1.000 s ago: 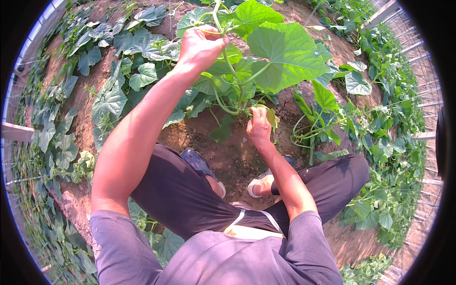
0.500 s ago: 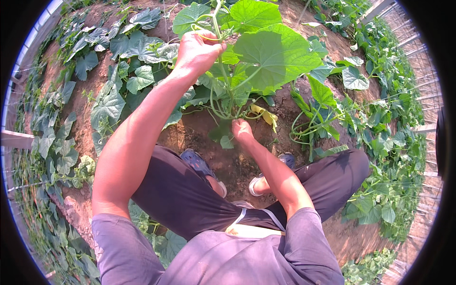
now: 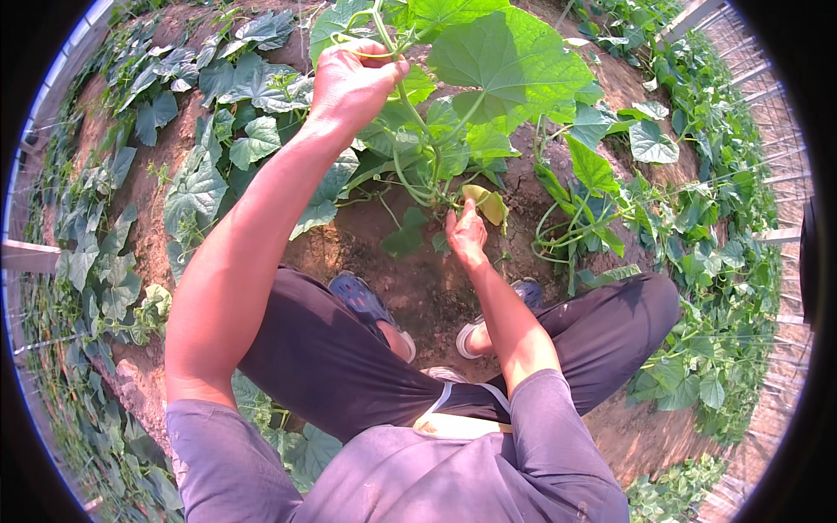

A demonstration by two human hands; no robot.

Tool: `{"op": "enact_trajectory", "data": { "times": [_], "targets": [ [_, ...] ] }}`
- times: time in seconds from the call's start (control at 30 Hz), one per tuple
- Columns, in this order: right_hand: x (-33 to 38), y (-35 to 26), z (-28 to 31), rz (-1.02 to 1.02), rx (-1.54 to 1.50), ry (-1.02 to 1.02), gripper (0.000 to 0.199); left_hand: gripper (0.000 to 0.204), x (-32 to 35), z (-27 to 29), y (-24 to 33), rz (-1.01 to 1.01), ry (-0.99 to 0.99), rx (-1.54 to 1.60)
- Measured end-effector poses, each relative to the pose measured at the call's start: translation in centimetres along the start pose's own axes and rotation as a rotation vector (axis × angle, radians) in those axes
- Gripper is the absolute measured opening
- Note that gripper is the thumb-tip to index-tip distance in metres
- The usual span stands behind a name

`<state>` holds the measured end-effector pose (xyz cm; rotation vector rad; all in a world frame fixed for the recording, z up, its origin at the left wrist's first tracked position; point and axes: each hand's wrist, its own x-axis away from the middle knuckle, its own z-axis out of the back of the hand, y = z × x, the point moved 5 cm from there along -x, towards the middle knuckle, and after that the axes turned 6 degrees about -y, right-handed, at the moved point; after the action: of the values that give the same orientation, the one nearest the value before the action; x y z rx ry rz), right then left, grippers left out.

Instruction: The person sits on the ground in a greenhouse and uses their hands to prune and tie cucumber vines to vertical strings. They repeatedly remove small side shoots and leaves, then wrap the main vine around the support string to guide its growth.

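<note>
I crouch over a vine plant with broad green leaves [image 3: 510, 65] growing from bare soil. My left hand [image 3: 350, 83] is raised and closed around the plant's upper stem [image 3: 384, 39], holding it up. My right hand [image 3: 466, 234] reaches low into the base of the plant, its fingers on a small yellowish leaf [image 3: 486, 202] beside the lower stems [image 3: 418, 179]. Whether the fingers pinch that leaf or only touch it is hard to tell.
Brown cracked soil [image 3: 410, 288] lies between my shoes [image 3: 366, 301]. More leafy vines [image 3: 218, 131] cover the bed to the left and a second row [image 3: 697, 253] runs along the right. Pale posts and wire [image 3: 26, 257] border the left edge.
My right hand has moved up and forward from the soil toward the plant's base, reaching the yellowish leaf. My left hand has kept its hold on the upper stem.
</note>
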<state>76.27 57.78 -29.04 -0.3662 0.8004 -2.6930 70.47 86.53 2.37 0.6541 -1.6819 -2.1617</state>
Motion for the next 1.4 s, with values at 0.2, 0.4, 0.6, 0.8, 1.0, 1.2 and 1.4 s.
{"op": "enact_trajectory", "data": {
  "times": [0.2,0.4,0.6,0.8,1.0,1.2,1.4],
  "targets": [
    [-3.6,0.1,-1.2,0.405,0.289,0.018,0.023,0.014,0.2,-0.4,0.0,0.023,-0.040,0.033],
    [-1.8,0.9,-3.5,0.274,0.319,0.021,0.022,0.014,-0.2,-0.2,-0.2,-0.007,-0.005,-0.010],
    [-1.7,-1.2,0.3,-0.019,-0.068,0.047,0.025,0.011,-0.2,0.2,-0.1,0.015,-0.005,0.007],
    [-10.8,-3.3,2.7,0.391,0.512,-0.281,0.016,0.011,-0.5,-0.3,-0.3,0.034,-0.059,-0.010],
    [-11.0,-1.6,1.0,0.694,0.892,-0.480,0.025,0.016,-0.9,-0.6,-0.2,0.000,-0.049,-0.027],
    [-10.1,-0.8,0.6,0.872,0.809,-0.442,0.018,0.019,-1.1,-0.2,-0.9,-0.008,-0.076,0.005],
    [-10.1,-0.4,2.4,0.619,0.672,-0.401,0.017,0.015,-1.4,-0.1,-1.2,0.018,-0.059,-0.007]
  ]
}}
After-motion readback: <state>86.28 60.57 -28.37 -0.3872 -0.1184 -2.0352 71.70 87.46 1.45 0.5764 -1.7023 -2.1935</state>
